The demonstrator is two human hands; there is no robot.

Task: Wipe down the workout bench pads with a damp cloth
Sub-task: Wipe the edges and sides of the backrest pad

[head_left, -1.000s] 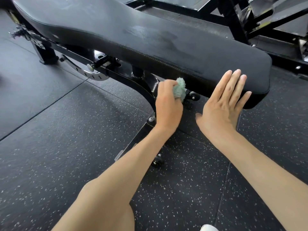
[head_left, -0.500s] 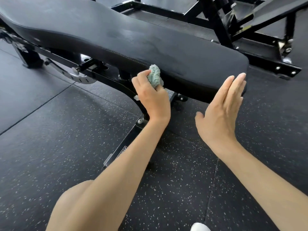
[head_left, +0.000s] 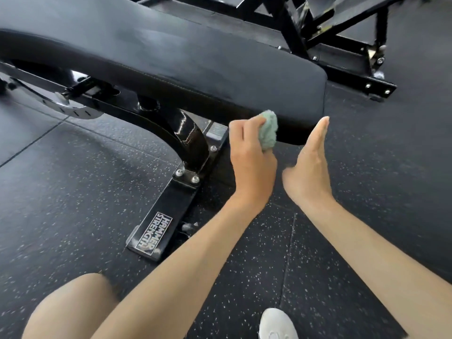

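A long black bench pad [head_left: 186,64] runs from the upper left to its rounded end at the right, with dull damp streaks on top. My left hand [head_left: 252,155] grips a bunched pale green cloth [head_left: 268,133] and holds it against the pad's near side edge, close to that end. Beside it, my right hand [head_left: 308,167] is held flat and edge-on, fingers straight, its fingertips just in front of the pad's end corner; whether it touches the pad I cannot tell.
Under the pad, the black steel bench frame [head_left: 188,138] curves down to a bolted foot with a label [head_left: 154,233]. Another black machine frame [head_left: 342,52] stands behind, at the upper right. Speckled rubber floor lies all around. My knee and a white shoe [head_left: 276,324] show below.
My left hand has slid the cloth rightward along the pad's side edge toward its end. My right hand has come off the pad's end and turned edge-on. The view moved closer.
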